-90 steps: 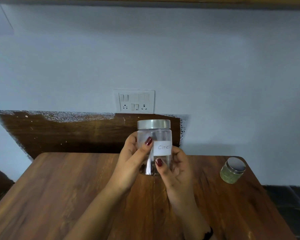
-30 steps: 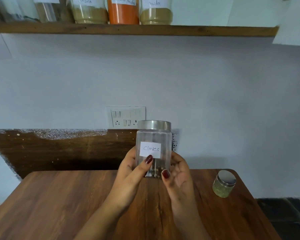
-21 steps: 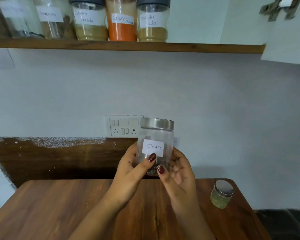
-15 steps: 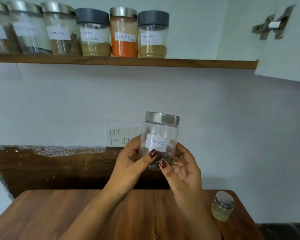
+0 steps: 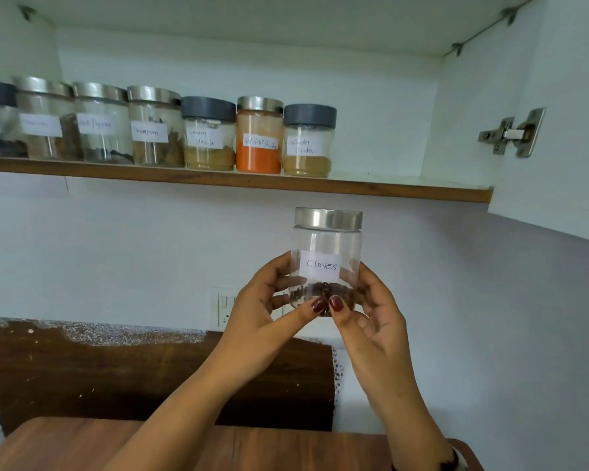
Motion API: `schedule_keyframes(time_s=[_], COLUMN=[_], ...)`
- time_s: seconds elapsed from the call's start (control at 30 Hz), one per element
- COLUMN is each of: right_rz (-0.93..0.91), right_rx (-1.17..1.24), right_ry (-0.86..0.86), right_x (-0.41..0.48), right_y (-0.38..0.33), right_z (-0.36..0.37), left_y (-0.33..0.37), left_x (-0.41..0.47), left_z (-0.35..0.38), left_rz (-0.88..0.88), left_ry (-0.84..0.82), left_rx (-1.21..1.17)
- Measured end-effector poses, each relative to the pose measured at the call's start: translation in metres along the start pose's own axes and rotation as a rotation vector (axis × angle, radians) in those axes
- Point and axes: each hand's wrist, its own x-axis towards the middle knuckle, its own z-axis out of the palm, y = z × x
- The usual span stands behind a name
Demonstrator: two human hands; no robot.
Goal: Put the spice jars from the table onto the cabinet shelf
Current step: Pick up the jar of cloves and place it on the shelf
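We see a clear round jar (image 5: 326,260) with a brushed metal lid, upright, raised below the wooden-edged cabinet shelf (image 5: 388,189). Its white paper label reads "Cloves", and dark cloves lie in the bottom. Our left hand (image 5: 266,314) and right hand (image 5: 371,317) cup it from either side, thumbs pressed on its front. On the shelf, a row of labelled jars (image 5: 259,136); one orange-filled, one reading "Masala". The grained wooden tabletop (image 5: 65,447) sits below.
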Motion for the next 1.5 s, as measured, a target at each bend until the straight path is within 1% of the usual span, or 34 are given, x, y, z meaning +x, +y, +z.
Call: schedule_keyframes(time_s=[0.13, 0.3, 0.57, 0.77, 0.87, 1.03, 1.2, 1.4, 1.5], right_rz=[-0.045, -0.098, -0.157, -0.191, -0.164, -0.179, -0.209, -0.174, -0.145], right_rx=[-0.052, -0.113, -0.187, -0.325, -0.387, -0.422, -0.503, -0.588, -0.595], right_ry=[-0.029, -0.060, -0.089, -0.068, -0.066, -0.053, -0.041, -0.067, -0.069], right_x=[0.020, 0.045, 0.095, 0.125, 0.140, 0.159, 0.175, 0.188, 0.192], right_y=[-0.009, -0.023, -0.045, -0.057, -0.057, -0.062, -0.068, -0.067, -0.064], right_z=[-0.003, -0.010, -0.022, -0.034, -0.039, -0.045, -0.049, -0.054, -0.057], left_y=[0.012, 0.027, 0.046, 0.049, 0.050, 0.059, 0.065, 0.055, 0.053], left_x=[0.020, 0.049, 0.098, 0.126, 0.140, 0.155, 0.167, 0.175, 0.175], left_z=[0.002, 0.003, 0.007, 0.017, 0.021, 0.027, 0.032, 0.037, 0.040], left_rz=[0.057, 0.133, 0.273, 0.284, 0.266, 0.298, 0.290, 0.258, 0.277], left_ry=[0.049, 0.040, 0.088, 0.129, 0.162, 0.187, 0.200, 0.194, 0.204], left_rx=[-0.012, -0.002, 0.187, 0.213, 0.201, 0.207, 0.213, 0.235, 0.298])
